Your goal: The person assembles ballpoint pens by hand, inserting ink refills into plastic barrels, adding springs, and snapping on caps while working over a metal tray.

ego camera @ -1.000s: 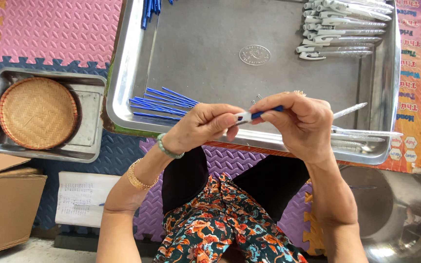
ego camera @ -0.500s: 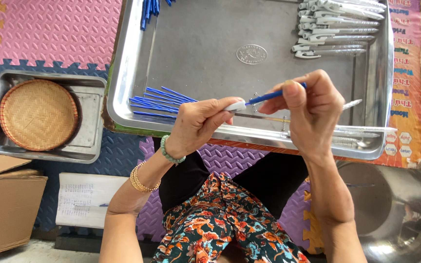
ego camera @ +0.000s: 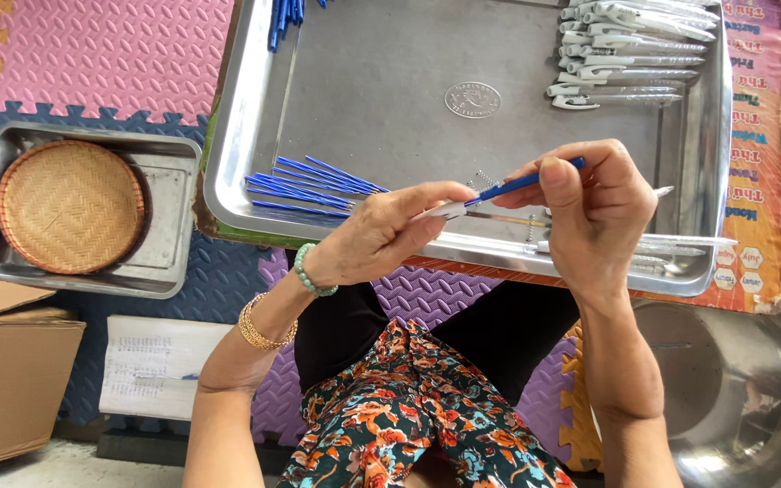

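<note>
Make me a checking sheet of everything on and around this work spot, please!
Surface: a big steel tray sits over colourful foam floor mats.
Job's things: a blue pen refill going into a white pen barrel; a fan of blue refills and tiny springs in the tray; white pens piled at its far corner.
Clutter: a smaller steel tray holding a round woven basket; a cardboard box; a sheet of paper; a steel bowl.
Hands: left hand holds the barrel; right hand pinches the refill.
Cables: nothing seen.
Surroundings: the person sits at the tray in flowery trousers.
</note>
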